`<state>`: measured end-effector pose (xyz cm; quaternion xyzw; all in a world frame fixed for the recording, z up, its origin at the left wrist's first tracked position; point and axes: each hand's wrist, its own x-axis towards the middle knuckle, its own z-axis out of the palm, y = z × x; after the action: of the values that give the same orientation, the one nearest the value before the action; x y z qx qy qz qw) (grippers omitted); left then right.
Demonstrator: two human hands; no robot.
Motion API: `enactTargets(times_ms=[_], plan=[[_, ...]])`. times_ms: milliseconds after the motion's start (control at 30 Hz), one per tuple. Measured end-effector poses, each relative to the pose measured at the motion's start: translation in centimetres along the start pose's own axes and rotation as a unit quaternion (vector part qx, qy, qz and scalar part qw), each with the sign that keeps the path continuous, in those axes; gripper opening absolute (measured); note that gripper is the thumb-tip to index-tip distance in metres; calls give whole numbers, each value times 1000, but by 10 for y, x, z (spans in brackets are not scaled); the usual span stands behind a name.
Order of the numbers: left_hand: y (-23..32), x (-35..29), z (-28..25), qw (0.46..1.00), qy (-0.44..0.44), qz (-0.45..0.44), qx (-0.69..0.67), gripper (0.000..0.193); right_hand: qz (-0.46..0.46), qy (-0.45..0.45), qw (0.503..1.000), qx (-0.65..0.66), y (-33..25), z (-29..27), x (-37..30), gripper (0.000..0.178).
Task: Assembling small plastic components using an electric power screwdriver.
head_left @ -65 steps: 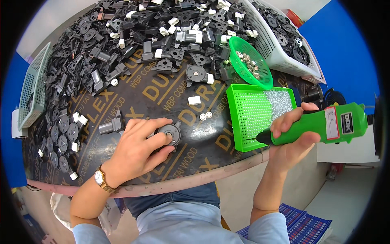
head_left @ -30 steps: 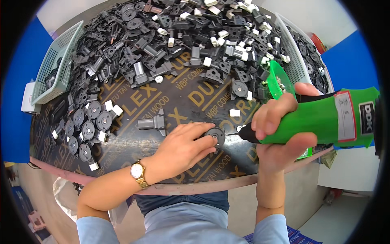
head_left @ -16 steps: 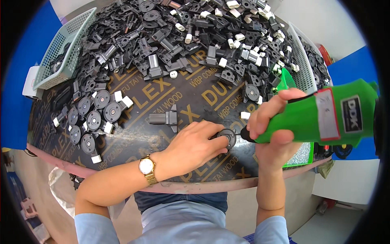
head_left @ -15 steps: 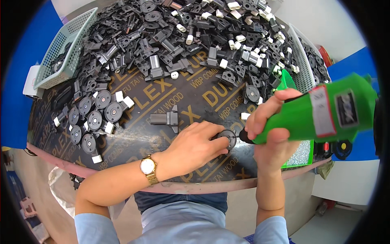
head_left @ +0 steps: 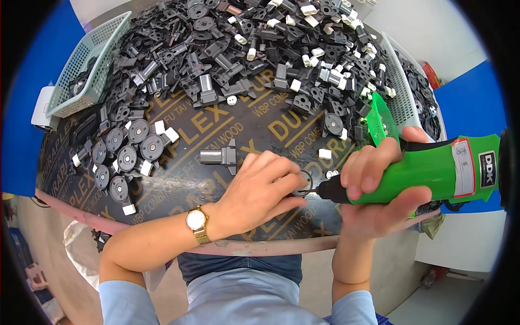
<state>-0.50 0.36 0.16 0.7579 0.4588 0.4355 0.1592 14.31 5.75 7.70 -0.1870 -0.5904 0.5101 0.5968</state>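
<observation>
My right hand [head_left: 374, 195] is wrapped round a green electric screwdriver [head_left: 433, 172] with a black nose. Its thin bit points left and reaches a round dark part [head_left: 306, 181] on the table. My left hand [head_left: 265, 187] has its fingers closed on that part and hides most of it. Left of my left hand lies a loose black plastic bracket [head_left: 219, 156]. A white plastic piece [head_left: 325, 155] and some small white bits [head_left: 331, 174] sit close to the screwdriver's nose.
A large heap of black plastic parts [head_left: 216, 59] with white pieces covers the table's far side. Several assembled wheel parts [head_left: 127, 157] are grouped at left. Plastic baskets [head_left: 89, 67] flank the heap, and a green tray [head_left: 382, 119] stands beyond my right hand.
My right hand and the screwdriver have shifted right and slightly down, and the bit now shows at the round part. The left hand's fingers have shifted slightly over that part.
</observation>
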Motion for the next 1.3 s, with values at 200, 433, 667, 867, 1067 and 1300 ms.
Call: enactTargets(times_ms=[200,433,667,867,1067,1300], plan=[[-5,-2,-1,1000,2,24,13,20,-64,-40,997,36,-2,2,0,73],[4,0,-4,960,-19,-147,-237,14,-74,66,992,83,-15,-3,-7,87],[6,1,-9,737,-65,-345,-577,20,-112,5,986,125,-17,-8,-8,70],[5,1,-10,621,-59,-395,-674,19,-128,-5,982,140,-12,-9,-6,72],[4,1,-7,583,-46,-399,-707,16,-131,12,982,134,-11,-6,-7,71],[4,1,-8,583,-55,-405,-702,18,-132,7,982,136,-11,-4,-6,72]])
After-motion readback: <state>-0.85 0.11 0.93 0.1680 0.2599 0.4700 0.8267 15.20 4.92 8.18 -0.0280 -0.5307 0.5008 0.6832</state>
